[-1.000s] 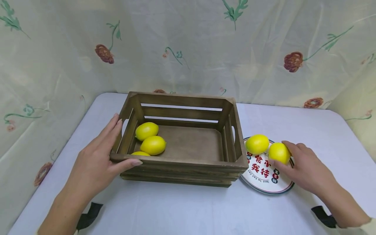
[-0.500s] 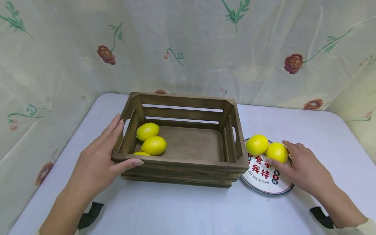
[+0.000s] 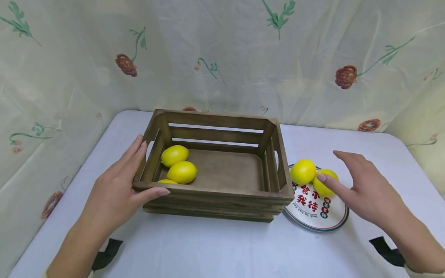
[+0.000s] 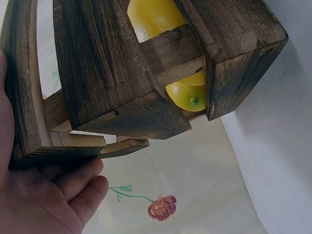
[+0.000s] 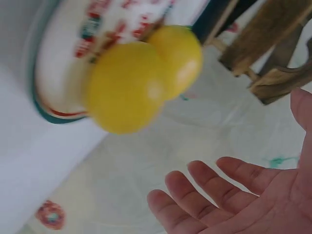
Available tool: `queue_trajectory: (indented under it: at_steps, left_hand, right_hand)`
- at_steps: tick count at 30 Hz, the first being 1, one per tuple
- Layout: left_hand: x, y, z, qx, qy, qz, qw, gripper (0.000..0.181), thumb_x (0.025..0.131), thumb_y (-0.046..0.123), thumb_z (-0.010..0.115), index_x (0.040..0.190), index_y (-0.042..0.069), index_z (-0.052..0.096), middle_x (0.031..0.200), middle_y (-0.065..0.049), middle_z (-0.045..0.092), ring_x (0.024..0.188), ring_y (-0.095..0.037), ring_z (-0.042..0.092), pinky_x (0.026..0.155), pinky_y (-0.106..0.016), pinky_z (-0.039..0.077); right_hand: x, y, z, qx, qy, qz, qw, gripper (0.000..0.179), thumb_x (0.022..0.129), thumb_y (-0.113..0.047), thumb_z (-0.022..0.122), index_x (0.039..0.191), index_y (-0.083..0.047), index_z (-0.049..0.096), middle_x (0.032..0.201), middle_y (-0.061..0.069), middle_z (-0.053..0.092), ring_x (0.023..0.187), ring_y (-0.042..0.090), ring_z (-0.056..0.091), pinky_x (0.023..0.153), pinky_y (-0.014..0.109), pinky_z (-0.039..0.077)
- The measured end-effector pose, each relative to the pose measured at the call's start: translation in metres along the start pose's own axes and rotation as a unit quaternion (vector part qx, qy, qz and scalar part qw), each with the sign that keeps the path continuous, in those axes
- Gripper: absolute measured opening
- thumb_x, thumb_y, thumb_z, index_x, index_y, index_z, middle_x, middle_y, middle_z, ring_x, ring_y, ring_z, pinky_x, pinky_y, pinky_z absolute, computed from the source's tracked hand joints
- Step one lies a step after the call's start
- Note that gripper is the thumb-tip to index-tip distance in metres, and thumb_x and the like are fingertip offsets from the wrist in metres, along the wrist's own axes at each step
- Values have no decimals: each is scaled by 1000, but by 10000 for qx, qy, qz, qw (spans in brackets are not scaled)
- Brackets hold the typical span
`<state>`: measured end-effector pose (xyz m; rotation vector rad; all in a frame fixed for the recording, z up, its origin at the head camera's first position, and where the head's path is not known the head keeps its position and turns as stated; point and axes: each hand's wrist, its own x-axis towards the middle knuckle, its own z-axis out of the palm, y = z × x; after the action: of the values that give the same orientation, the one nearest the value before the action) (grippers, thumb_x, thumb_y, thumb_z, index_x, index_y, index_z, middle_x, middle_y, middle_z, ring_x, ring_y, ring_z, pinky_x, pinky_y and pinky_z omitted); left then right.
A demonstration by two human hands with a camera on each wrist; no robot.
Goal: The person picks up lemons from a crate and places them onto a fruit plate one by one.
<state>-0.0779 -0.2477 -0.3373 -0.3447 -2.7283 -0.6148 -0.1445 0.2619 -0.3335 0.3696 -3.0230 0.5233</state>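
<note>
My left hand (image 3: 116, 185) holds the front left corner of a brown slatted wooden crate (image 3: 215, 197). Its thumb lies along the front rim and its fingers reach up the left side. Inside, at the left end, are a lemon (image 3: 175, 155), a second lemon (image 3: 182, 172) and a third lemon (image 3: 168, 181) mostly hidden by the front rim. My right hand (image 3: 373, 189) is spread beside a white plate (image 3: 333, 216) with red lettering. Two touching lemons lie on it: the left lemon (image 3: 303, 172) and the right lemon (image 3: 325, 182). In the right wrist view a gap separates my fingers (image 5: 180, 190) from them.
A white cloth covers the table (image 3: 208, 247), which extends in front of the crate and right of the plate. Behind and at both sides hangs a pale flowered curtain (image 3: 236, 69). The plate sits close against the crate's right side.
My right hand has let go of the right lemon and drawn back to the right with its fingers spread. That lemon now rests against the other on the plate. My left hand stays put.
</note>
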Motion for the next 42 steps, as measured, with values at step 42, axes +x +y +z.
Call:
queue_trajectory:
  at_steps: [42]
  left_hand:
    - [1, 0, -5, 28, -7, 32, 10000, 115, 78, 50, 90, 166, 9, 28, 173, -2, 22, 142, -44, 47, 104, -66, 47]
  right_hand:
    - [104, -248, -33, -2644, -2091, -2684, 9024, 79, 94, -62, 71, 155, -17, 48, 137, 8, 60, 122, 30, 58, 91, 49, 57]
